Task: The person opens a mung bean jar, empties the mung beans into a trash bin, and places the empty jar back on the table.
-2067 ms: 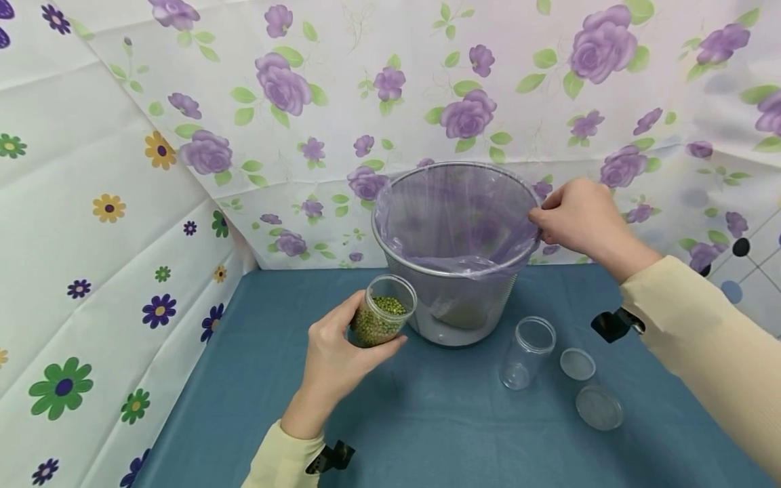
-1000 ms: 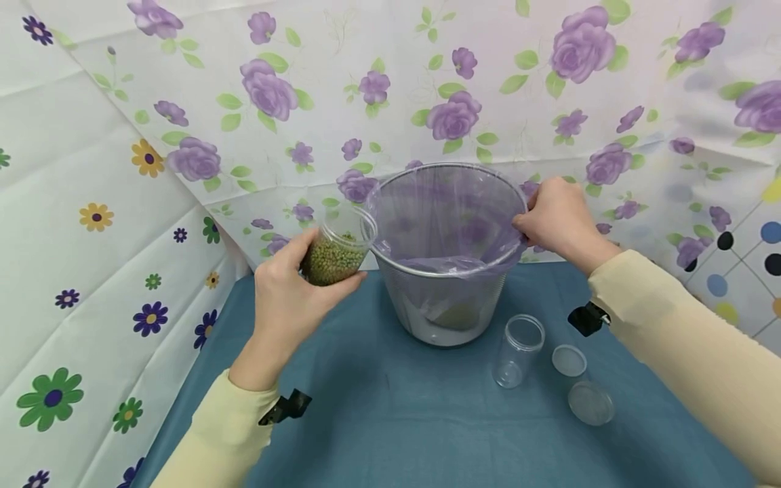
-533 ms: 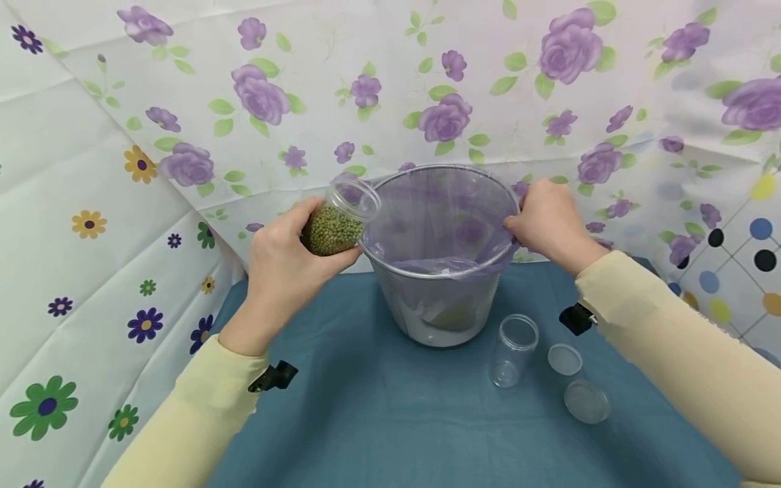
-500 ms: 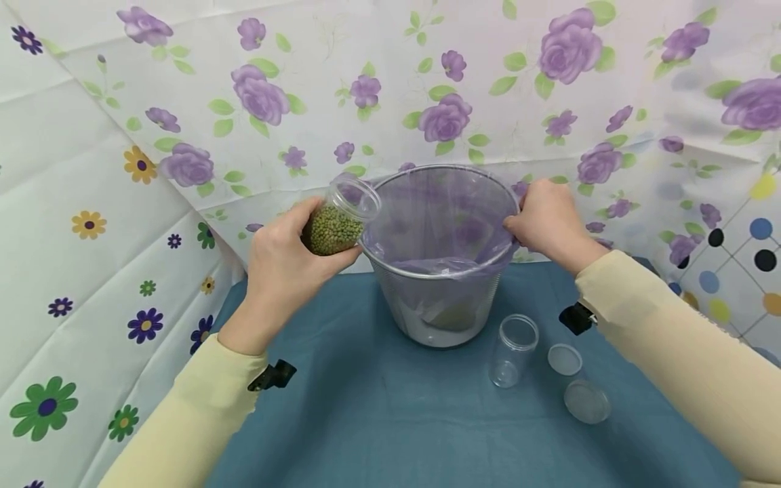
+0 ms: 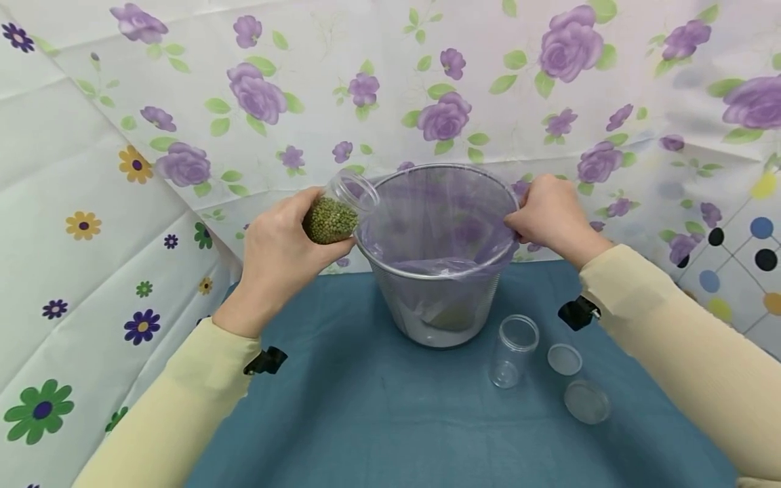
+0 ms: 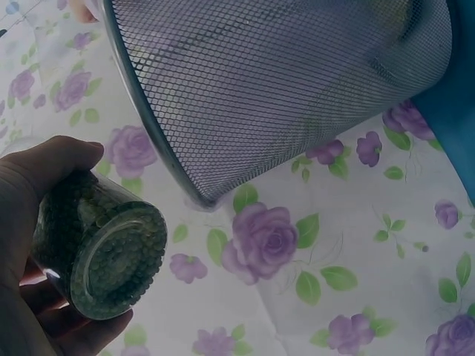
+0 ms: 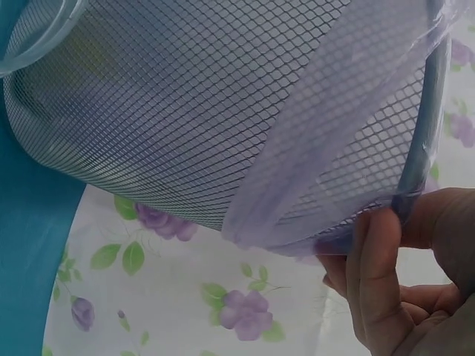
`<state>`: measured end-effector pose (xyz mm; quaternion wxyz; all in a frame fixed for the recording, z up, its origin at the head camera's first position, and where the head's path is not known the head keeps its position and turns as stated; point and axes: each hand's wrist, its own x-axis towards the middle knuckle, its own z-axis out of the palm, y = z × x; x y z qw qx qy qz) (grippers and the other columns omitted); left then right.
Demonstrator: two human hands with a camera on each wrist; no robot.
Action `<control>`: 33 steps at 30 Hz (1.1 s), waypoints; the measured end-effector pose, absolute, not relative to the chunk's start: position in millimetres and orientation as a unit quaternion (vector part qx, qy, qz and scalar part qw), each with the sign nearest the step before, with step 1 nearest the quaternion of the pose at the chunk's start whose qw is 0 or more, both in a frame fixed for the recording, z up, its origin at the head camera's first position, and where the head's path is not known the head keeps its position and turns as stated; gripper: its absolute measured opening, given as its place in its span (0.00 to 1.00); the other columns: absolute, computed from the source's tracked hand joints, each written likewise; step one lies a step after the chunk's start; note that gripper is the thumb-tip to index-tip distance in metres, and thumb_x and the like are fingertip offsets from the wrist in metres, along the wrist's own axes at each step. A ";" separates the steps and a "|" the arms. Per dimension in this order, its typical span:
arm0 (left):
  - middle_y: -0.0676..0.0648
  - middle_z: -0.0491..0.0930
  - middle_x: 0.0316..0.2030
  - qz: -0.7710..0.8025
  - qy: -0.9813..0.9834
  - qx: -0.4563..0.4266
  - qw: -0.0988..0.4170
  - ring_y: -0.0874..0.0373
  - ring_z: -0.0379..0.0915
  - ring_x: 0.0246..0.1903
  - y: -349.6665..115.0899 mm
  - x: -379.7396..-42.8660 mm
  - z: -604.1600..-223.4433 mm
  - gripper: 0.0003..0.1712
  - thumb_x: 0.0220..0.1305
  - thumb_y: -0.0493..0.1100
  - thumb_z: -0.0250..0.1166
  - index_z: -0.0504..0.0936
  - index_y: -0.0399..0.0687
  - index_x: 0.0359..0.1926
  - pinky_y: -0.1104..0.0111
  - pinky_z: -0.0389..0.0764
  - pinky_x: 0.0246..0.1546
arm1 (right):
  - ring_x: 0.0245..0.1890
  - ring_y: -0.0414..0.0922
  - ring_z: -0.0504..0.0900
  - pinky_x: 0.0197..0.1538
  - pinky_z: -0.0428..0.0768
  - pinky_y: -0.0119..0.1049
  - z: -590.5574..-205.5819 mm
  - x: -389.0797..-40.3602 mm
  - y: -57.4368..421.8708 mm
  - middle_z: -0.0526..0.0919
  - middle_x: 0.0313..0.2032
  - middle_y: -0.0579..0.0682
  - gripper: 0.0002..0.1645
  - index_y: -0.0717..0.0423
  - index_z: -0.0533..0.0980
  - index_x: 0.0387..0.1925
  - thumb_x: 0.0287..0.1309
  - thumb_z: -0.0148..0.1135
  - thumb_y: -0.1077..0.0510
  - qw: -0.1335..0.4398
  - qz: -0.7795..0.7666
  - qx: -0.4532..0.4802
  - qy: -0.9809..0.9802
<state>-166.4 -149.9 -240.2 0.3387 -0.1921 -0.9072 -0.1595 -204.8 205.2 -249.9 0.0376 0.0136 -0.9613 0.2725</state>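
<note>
My left hand (image 5: 282, 234) grips a clear jar (image 5: 342, 209) partly filled with small green beans, which look like mung beans. The jar is tilted, its open mouth pointing right at the left rim of a mesh wastebasket (image 5: 436, 274). In the left wrist view the jar's base (image 6: 119, 259) faces the camera, with fingers and thumb curled round its side. A thin purple plastic bag (image 5: 451, 217) lines the basket and folds over its rim. At the right side, my right hand (image 5: 552, 213) pinches the rim and bag edge between thumb and fingers.
In front of the basket stands a clear jar (image 5: 514, 352) without a lid. Two round translucent lids (image 5: 565, 359) lie to its right on the blue tablecloth (image 5: 390, 420). A flowered sheet (image 5: 396, 81) hangs close behind the basket.
My left hand has carried the bean jar up and left to the basket's rim and tipped its mouth rightward. The right hand keeps its hold on the rim. The head view has shifted slightly.
</note>
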 end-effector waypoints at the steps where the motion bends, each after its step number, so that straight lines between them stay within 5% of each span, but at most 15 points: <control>1: 0.49 0.83 0.41 -0.152 -0.909 -0.192 0.338 0.55 0.79 0.33 -150.3 -167.1 -240.2 0.38 0.39 0.60 0.74 0.77 0.52 0.54 0.61 0.77 0.28 | 0.11 0.48 0.77 0.13 0.67 0.34 -250.1 -204.7 204.9 0.79 0.09 0.50 0.19 0.56 0.75 0.05 0.47 0.56 0.58 0.036 0.277 0.012 -0.960; 10: 0.46 0.83 0.44 -0.112 -0.912 -0.200 0.341 0.52 0.80 0.35 -151.0 -172.5 -239.8 0.41 0.38 0.60 0.73 0.76 0.50 0.56 0.58 0.78 0.26 | 0.17 0.43 0.83 0.20 0.75 0.37 -248.1 -204.6 208.8 0.83 0.14 0.49 0.18 0.58 0.83 0.16 0.53 0.55 0.55 0.011 0.314 0.015 -0.949; 18: 0.44 0.82 0.43 -0.103 -0.923 -0.205 0.310 0.52 0.79 0.35 -146.6 -176.2 -235.4 0.44 0.40 0.61 0.73 0.74 0.50 0.59 0.57 0.79 0.27 | 0.15 0.44 0.82 0.17 0.71 0.36 -245.7 -204.8 205.6 0.81 0.10 0.48 0.20 0.55 0.73 0.06 0.49 0.56 0.58 0.018 0.299 0.010 -0.954; 33: 0.43 0.82 0.38 -0.060 -0.919 -0.221 0.320 0.49 0.78 0.30 -145.3 -183.2 -230.6 0.40 0.38 0.57 0.74 0.76 0.48 0.55 0.57 0.78 0.24 | 0.14 0.44 0.81 0.18 0.73 0.37 -247.7 -205.5 208.2 0.81 0.11 0.49 0.19 0.56 0.75 0.08 0.50 0.57 0.57 0.024 0.301 -0.002 -0.953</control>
